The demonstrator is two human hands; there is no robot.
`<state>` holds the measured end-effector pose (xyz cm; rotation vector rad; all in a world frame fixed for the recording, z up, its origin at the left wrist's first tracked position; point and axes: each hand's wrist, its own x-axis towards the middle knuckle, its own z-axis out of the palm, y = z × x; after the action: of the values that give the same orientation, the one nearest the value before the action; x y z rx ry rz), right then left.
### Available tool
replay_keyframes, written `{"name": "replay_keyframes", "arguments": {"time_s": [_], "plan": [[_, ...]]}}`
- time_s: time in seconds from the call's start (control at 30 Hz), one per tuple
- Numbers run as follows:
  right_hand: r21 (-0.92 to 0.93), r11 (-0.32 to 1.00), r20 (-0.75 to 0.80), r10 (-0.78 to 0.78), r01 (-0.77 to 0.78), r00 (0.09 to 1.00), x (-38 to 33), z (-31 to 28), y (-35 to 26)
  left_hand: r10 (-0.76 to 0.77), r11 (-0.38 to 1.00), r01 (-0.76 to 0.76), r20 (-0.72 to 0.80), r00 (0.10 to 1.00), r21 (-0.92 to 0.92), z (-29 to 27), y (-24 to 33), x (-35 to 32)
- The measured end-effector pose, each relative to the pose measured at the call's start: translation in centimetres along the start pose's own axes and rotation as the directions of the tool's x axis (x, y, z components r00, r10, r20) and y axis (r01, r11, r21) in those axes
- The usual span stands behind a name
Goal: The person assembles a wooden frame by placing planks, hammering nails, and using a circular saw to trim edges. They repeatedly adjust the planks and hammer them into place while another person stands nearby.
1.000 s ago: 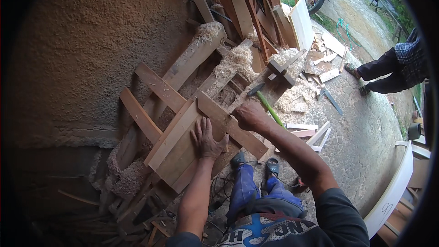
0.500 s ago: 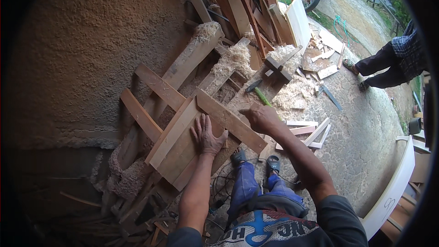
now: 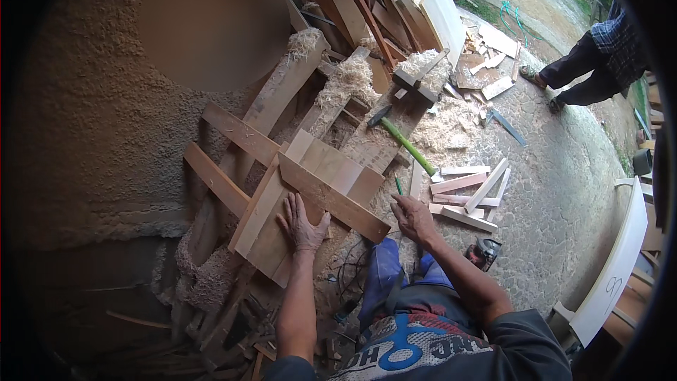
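The left hand (image 3: 302, 222) lies flat, fingers spread apart, palm down on a pale rectangular wooden panel of joined boards (image 3: 282, 219), which rests tilted among rough timbers on the ground in front of the person. A darker wooden plank (image 3: 331, 196) lies diagonally across that panel, its lower end just beside the left hand's thumb side. The right hand (image 3: 415, 217) hangs just right of the plank's lower end, fingers loosely curled; it seems to pinch a thin green pencil (image 3: 398, 185), though whether it truly grips it I cannot tell. Beyond the pencil, a hammer with a green handle and dark head (image 3: 402, 141) lies on a weathered board, near heaps of pale wood shavings (image 3: 349, 81). A cluster of short light wooden offcuts (image 3: 469, 190) lies on the stone-paved ground (image 3: 564, 190) to the right. Near the person's right knee sits a small red and black power tool (image 3: 485, 252). Farther off, another person's dark trouser legs (image 3: 575, 74) stand on the paving.
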<state>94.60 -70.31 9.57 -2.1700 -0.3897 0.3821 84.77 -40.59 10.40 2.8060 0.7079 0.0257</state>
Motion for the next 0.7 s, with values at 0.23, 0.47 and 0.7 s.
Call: {"name": "replay_keyframes", "arguments": {"time_s": [0.23,0.47,0.7], "plan": [[-0.006,0.999,0.246,-0.031,0.034,0.969,-1.0,2.1,-1.3,0.072,0.995,-0.077,-0.079,0.994,-0.068,0.8,-1.9,-0.5],[0.025,0.995,0.298,-0.098,0.094,0.950,-0.6,3.8,-0.2,0.087,0.995,-0.092,-0.096,0.992,-0.046,0.8,-1.9,-0.4],[0.017,0.992,0.318,-0.123,0.124,0.940,-0.5,3.4,-0.9,0.093,0.991,-0.102,-0.101,0.991,-0.087,0.8,-2.2,-0.5]]}}
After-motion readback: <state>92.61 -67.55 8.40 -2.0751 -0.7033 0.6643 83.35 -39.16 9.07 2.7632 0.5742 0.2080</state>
